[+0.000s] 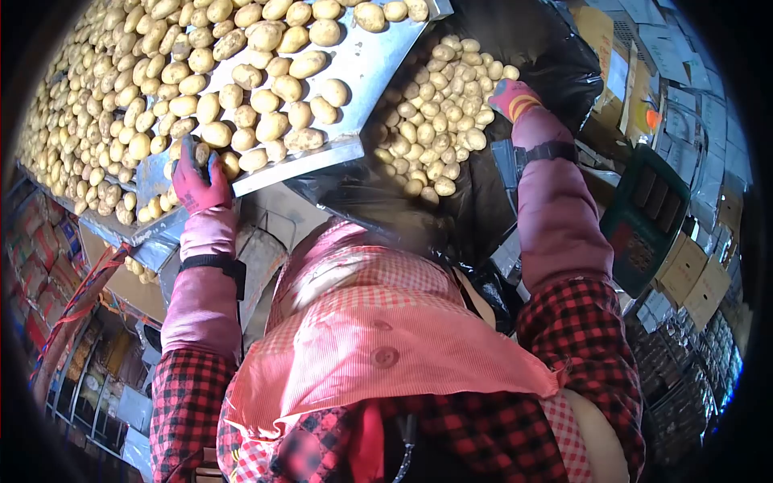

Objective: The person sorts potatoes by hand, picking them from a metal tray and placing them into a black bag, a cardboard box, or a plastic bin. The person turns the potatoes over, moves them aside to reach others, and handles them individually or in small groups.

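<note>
My left hand (201,175), in a pink and grey glove, is at the front edge of a metal sorting table (366,60). Its thumb and fingers close around a potato (201,153). Many loose potatoes (272,125) cover that table. On the right, my right hand (515,100), gloved in pink with orange bands, is at the edge of a heap of smaller potatoes (431,121) in a black plastic liner (547,40). A single potato (510,72) shows at its curled fingers, which are partly hidden.
A dark green plastic crate (648,217) stands to my right, with cardboard boxes (696,274) beyond it. Stacked bags (44,266) and a metal rack (88,402) are at the lower left. A pipe wrapped with coloured cords (80,310) runs below the table's left corner.
</note>
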The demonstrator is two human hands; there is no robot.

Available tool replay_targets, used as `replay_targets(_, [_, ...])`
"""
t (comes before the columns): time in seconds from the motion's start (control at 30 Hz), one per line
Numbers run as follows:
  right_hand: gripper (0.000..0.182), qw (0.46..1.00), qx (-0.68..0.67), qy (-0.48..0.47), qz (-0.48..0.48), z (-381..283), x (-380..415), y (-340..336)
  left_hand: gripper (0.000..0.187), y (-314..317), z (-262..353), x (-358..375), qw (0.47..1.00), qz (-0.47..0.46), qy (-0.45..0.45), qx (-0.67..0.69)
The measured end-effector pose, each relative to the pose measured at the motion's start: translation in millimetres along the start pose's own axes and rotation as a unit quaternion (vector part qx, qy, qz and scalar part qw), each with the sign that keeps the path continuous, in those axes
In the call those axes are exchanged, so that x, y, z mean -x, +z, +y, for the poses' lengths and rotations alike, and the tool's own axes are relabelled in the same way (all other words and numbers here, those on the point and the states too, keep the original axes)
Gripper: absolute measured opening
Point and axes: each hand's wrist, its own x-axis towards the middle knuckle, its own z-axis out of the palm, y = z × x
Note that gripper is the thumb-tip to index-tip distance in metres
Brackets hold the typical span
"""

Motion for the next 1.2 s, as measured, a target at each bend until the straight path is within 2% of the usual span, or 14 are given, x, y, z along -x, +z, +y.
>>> replay_targets(0.1, [0.047, 0.99, 0.006, -0.032, -0.141, -27, 2, 18, 0.061, 2, -6, 0, 1.0, -0.01, -0.006, 0.005])
replay_targets(0.3, [0.044, 0.939, 0.125, -0.22, -0.232, -39, -15, 133, 0.066, 1, -1, 0, 1.0, -0.004, -0.01, 0.011])
replay_targets(0.43, [0.042, 0.899, 0.078, -0.324, -0.285, -65, 29, 94, 0.066, 7, -8, 2, 1.0, 0.007, -0.009, -0.005])
replay_targets(0.5, [0.04, 0.833, 0.152, -0.45, -0.284, -91, 46, 103, 0.066, 3, -3, 0, 1.0, 0.005, -0.01, 0.001])
replay_targets(0.63, [0.041, 0.839, 0.045, -0.326, -0.432, -128, 108, 95, 0.065, 4, -3, 1, 1.0, 0.006, -0.013, 0.003])
replay_targets(0.7, [0.041, 0.805, 0.052, -0.357, -0.471, -105, 86, 118, 0.063, 1, -3, -1, 1.0, 0.004, 0.002, -0.013])
replay_targets(0.77, [0.036, 0.852, 0.153, -0.315, -0.389, -116, 102, 45, 0.063, -1, 1, -1, 1.0, 0.007, 0.009, -0.005])
replay_targets(0.83, [0.029, 0.878, 0.249, -0.339, -0.229, -73, 49, 75, 0.064, -1, 1, 1, 1.0, 0.006, 0.004, 0.001])
replay_targets(0.9, [0.023, 0.937, 0.19, -0.277, -0.093, -52, 57, 20, 0.064, -5, 5, -1, 1.0, 0.007, 0.001, 0.011])
replay_targets(0.97, [0.025, 0.966, 0.0, -0.255, 0.044, -31, 64, 3, 0.063, -6, 5, -2, 0.998, -0.011, -0.01, 0.056])
replay_targets(1.03, [0.034, 0.993, -0.004, -0.101, 0.054, -53, 89, -23, 0.061, -3, -4, -2, 0.993, -0.001, -0.016, 0.113])
replay_targets(1.1, [0.039, 0.982, -0.101, -0.133, 0.087, -75, 126, -38, 0.062, 12, -21, 9, 0.949, 0.035, -0.076, 0.302])
replay_targets(1.17, [0.044, 0.975, -0.106, -0.174, 0.094, -99, 125, -34, 0.06, -28, -8, 14, 0.917, 0.015, -0.117, 0.381])
replay_targets(1.2, [0.045, 0.973, -0.115, -0.186, 0.077, -119, 133, -41, 0.059, -55, -1, 14, 0.872, -0.019, -0.138, 0.47])
